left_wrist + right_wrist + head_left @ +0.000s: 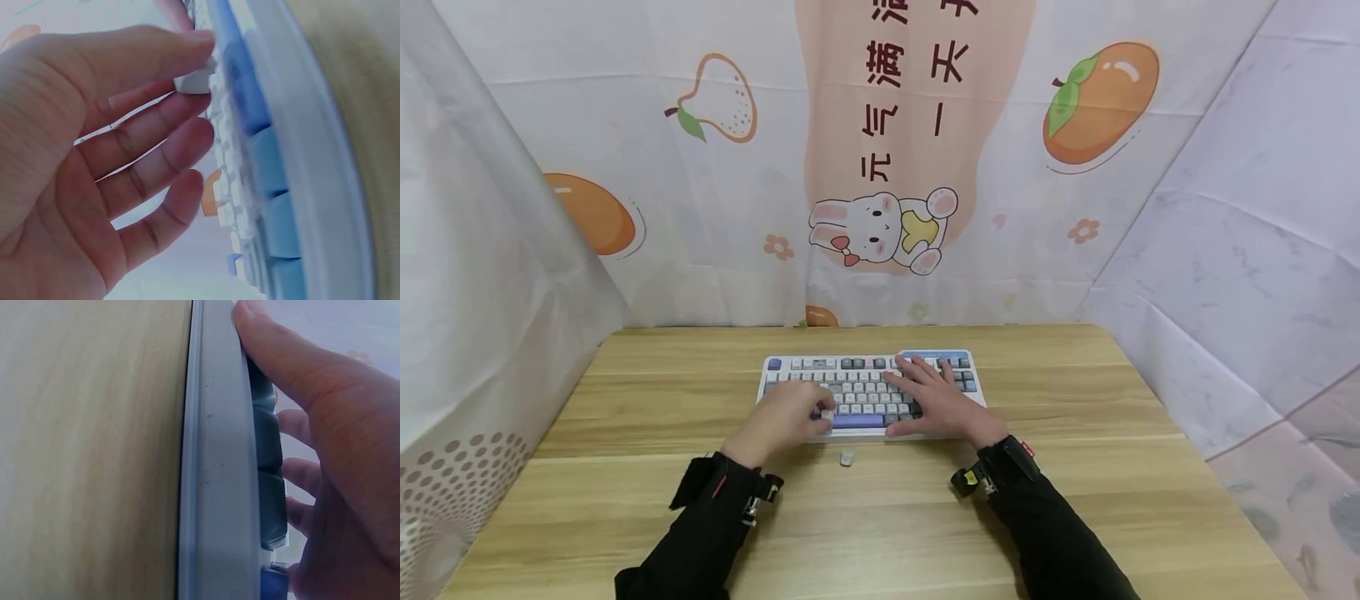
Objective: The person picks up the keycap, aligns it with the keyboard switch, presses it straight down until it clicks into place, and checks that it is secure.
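Observation:
A white keyboard [861, 387] with white, grey and blue-violet keys lies on the wooden table. Over its lower left part, my left hand [782, 417] pinches a pale keycap [195, 84] between thumb and fingers, close above the keys beside the long violet space bar [859, 422]. My right hand [936, 404] rests spread on the keyboard's right side, its thumb [275, 344] against the front frame and its fingers reaching over the keys. A loose grey-white keycap [847, 458] lies on the table just in front of the keyboard, between the two wrists.
The wooden table [880, 525] extends around the keyboard on all sides. A printed curtain [730, 208] hangs behind its far edge, and pale cloth hangs at left and right. Each wrist wears a black strap with a small camera.

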Motion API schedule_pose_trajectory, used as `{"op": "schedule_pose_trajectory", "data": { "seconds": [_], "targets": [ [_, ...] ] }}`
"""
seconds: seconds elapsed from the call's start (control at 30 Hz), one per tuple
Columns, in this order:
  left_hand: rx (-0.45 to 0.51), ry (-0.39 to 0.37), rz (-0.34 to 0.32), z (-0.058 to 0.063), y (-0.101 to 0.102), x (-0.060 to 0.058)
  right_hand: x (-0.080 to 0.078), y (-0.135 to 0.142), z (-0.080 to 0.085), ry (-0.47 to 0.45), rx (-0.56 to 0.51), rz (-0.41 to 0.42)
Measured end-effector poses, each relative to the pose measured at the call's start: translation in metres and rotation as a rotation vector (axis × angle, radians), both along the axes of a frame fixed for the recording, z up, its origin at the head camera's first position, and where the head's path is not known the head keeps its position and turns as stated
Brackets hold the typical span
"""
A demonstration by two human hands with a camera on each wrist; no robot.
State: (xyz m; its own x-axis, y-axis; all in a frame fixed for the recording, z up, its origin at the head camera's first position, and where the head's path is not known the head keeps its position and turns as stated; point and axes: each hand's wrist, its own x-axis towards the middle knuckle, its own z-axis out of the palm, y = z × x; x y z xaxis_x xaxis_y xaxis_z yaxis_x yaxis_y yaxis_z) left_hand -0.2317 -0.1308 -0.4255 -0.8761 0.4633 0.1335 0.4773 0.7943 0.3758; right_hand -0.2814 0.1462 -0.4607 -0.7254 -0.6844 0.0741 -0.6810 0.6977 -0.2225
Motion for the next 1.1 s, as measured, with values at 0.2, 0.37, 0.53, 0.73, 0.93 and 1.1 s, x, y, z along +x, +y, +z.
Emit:
{"op": "schedule_pose_trajectory", "data": {
  "seconds": [0.2, 0.37, 0.53, 0.73, 0.93, 1.1],
  "targets": [
    [0.063, 0.107, 0.05, 0.002, -0.006, -0.024, 0.0, -0.001, 0.0, -0.007, -0.003, 0.002],
    [0.094, 0.148, 0.089, -0.005, -0.01, -0.04, -0.001, -0.001, -0.001, -0.001, 0.001, 0.009],
    [0.11, 0.166, 0.095, -0.012, -0.012, -0.053, -0.002, 0.0, -0.004, 0.009, 0.0, 0.008],
    [0.123, 0.163, 0.12, -0.02, -0.014, -0.063, -0.002, 0.0, -0.005, 0.015, -0.009, 0.01],
    [0.116, 0.142, 0.149, -0.021, -0.016, -0.067, -0.004, -0.002, -0.005, 0.002, 0.002, 0.003],
    [0.108, 0.124, 0.143, -0.019, -0.016, -0.07, -0.006, -0.001, -0.005, 0.0, 0.006, -0.004]
  ]
}}
